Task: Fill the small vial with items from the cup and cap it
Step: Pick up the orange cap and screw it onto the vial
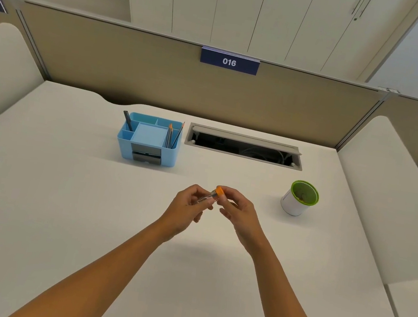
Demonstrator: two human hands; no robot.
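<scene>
The small clear glass vial [206, 197] is held up above the white desk [84, 221], near the middle, tipped so its round orange cap [219, 191] points up and to the right; the cap is still on the vial; I cannot tell if anything is inside the glass yet. The left hand [189, 207] holds the glass body, its fingers [201, 191] curled close round it; the right hand [238, 209] pinches the orange cap with thumb and first fingertips [227, 190], and its other fingers hang loose and bent. This looks like the step of working the cap; to do it well, keep the left hand still and firm, turn only the cap with small twists, and keep the vial's mouth tipped up so nothing can fall out. The white cup with a green rim [300, 197] stands on the desk well off to the right, with small things in it that are too blurry to name; a blue plastic pen holder [148, 138] sits farther back, to the left.
</scene>
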